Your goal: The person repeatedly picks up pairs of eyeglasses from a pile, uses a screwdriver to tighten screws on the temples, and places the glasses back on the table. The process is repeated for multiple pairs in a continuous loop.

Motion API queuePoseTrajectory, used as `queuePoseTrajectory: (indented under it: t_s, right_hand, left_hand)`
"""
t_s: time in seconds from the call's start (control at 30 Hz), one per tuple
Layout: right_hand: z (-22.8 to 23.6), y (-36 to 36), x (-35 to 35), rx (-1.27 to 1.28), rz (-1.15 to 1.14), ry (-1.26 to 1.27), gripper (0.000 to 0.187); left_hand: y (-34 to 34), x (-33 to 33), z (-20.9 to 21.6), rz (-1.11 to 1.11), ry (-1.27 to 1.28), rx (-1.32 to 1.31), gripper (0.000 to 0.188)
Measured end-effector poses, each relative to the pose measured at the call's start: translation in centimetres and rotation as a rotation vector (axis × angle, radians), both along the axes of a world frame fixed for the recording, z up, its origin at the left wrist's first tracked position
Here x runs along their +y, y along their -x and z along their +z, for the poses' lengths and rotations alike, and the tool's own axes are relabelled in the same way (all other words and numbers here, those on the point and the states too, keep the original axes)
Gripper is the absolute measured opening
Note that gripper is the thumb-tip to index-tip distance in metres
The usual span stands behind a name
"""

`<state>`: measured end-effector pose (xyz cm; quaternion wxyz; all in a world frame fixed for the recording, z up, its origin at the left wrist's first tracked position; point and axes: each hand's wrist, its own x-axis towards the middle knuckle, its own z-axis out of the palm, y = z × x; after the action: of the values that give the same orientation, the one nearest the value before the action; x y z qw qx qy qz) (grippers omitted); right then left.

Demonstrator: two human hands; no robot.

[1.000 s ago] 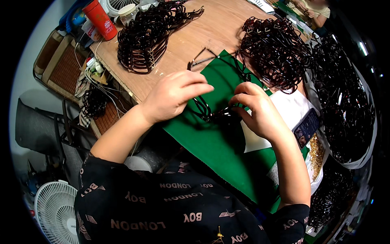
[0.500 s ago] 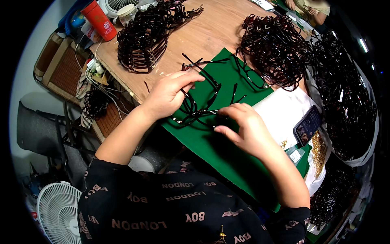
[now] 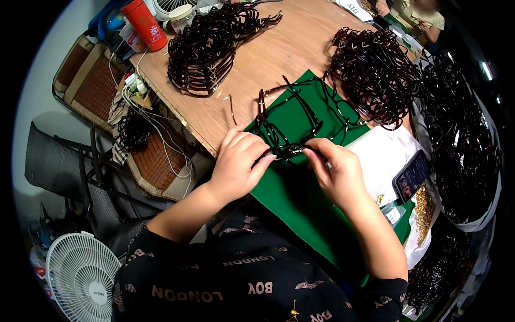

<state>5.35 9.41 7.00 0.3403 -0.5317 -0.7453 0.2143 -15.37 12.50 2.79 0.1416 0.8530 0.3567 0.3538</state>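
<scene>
Specs (image 3: 289, 148) held, pt. hid. by fingers (image 3: 324, 147)

You have two hands (image 3: 241, 163) (image 3: 339, 170), one smartphone (image 3: 411, 176), one green mat (image 3: 306, 212), one tumbler (image 3: 145, 26) and two fans (image 3: 83, 276) (image 3: 170, 5). Your tabletop (image 3: 279, 51) bears two eyeglass-frame heaps (image 3: 201, 56) (image 3: 373, 75).

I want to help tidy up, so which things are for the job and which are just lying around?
Probably for the job:
dark glasses frame being held
green mat
left heap of frames
right heap of frames

Probably just lying around:
phone
red tumbler
lidded jar
</scene>
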Motion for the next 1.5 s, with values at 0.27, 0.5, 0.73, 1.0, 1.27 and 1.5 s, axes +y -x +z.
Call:
queuePoseTrajectory:
  t_s: [0.27, 0.5, 0.73, 1.0, 1.27, 1.5]
  right_hand:
    - [1.0, -1.8, 0.2, -0.134, 0.232, -0.276, 0.012]
    - [1.9, -1.3, 0.1, -0.146, 0.189, -0.35, 0.013]
    - [2.6, 1.8, -1.9, -0.068, 0.058, -0.226, 0.011]
    - [3.5, -0.5, -2.4, 0.003, 0.17, -0.149, 0.008]
    - [3.7, -4.5, -3.5, 0.315, 0.222, 0.164, 0.008]
    - [5.0, -7.2, -3.8, 0.751, 0.271, 0.113, 0.028]
  left_hand:
    - [0.8, 2.7, 0.8, -0.138, -0.224, -0.011, 0.019]
    - [-0.6, 3.0, 1.2, -0.082, -0.303, -0.079, 0.02]
    - [-1.8, 2.8, 1.4, 0.004, -0.54, -0.117, 0.023]
    - [-0.5, 5.0, 1.7, -0.083, -0.436, -0.134, 0.025]
    - [1.3, 8.5, 2.5, -0.213, -0.305, -0.004, 0.026]
    - [0.4, 7.5, 0.6, -0.245, -0.184, 0.009, 0.018]
